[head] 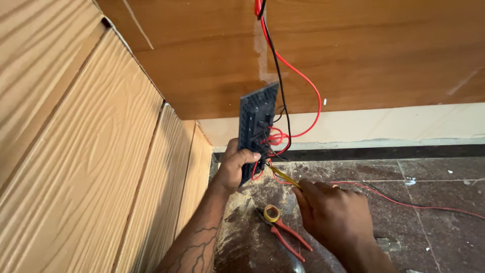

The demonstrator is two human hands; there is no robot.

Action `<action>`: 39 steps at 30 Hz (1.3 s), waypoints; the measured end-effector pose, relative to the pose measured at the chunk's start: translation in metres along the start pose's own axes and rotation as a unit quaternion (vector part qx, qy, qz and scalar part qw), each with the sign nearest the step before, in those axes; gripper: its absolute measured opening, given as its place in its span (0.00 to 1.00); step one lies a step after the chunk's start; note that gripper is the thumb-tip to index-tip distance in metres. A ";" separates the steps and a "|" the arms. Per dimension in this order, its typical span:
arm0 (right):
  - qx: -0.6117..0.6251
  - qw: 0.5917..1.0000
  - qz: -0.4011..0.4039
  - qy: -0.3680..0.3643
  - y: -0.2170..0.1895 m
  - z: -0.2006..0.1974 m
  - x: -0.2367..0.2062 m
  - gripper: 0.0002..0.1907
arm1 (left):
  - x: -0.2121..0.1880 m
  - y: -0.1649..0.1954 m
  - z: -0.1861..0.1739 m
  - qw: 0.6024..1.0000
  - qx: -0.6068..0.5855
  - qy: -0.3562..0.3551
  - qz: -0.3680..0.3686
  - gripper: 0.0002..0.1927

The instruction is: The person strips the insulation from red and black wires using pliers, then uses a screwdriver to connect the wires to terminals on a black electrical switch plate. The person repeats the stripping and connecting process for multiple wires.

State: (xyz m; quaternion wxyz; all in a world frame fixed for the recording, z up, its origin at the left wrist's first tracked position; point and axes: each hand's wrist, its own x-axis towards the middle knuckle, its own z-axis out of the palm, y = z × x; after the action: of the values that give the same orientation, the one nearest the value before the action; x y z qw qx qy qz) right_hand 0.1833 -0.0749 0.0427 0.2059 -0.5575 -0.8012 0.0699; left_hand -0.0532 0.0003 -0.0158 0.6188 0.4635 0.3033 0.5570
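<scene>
My left hand [233, 167] grips the lower edge of a dark switch plate [256, 126], held upright with its back side toward me. Red and black wires [283, 136] hang from above and bunch at the plate's back. My right hand [331, 210] holds a yellow-handled screwdriver [284, 176], its tip pointing up-left into the wiring at the bottom of the plate.
Red-handled pliers [288, 237] and a small roll of yellow tape [272, 213] lie on the dusty dark stone floor [429, 227]. A red and black wire [419, 205] runs right across the floor. Wood-grain panels [91, 167] stand at left, a brown wooden board [379, 55] ahead.
</scene>
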 end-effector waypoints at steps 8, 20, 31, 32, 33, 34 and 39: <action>0.223 0.942 0.235 -0.088 -0.004 -0.021 0.016 0.16 | 0.001 0.013 0.016 0.998 -0.053 0.015 0.012 0.27; 0.272 0.946 0.173 -0.004 -0.002 -0.033 0.002 0.14 | -0.007 0.017 0.028 0.997 -0.067 0.037 -0.013 0.26; 0.423 0.870 0.247 -0.046 0.014 -0.028 0.003 0.10 | -0.009 0.027 0.036 0.994 -0.095 0.051 0.002 0.25; 0.394 0.881 0.256 -0.048 0.012 -0.029 0.005 0.11 | -0.009 0.027 0.036 0.994 -0.093 0.052 0.001 0.25; 0.365 0.891 0.265 -0.051 0.011 -0.031 0.006 0.11 | -0.010 0.026 0.035 0.994 -0.090 0.055 0.000 0.24; 0.336 0.900 0.274 -0.053 0.010 -0.031 0.007 0.12 | -0.010 0.025 0.034 0.995 -0.085 0.055 0.004 0.24; 0.375 0.893 0.244 -0.042 0.010 -0.025 0.011 0.12 | -0.007 0.020 0.026 0.996 -0.074 0.050 0.010 0.24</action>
State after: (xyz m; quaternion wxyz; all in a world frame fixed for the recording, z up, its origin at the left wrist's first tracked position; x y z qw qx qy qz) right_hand 0.1989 -0.0642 0.0649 0.3428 -0.6131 -0.5623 0.4363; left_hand -0.0401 -0.0139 0.0114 0.6296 0.3912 0.2875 0.6065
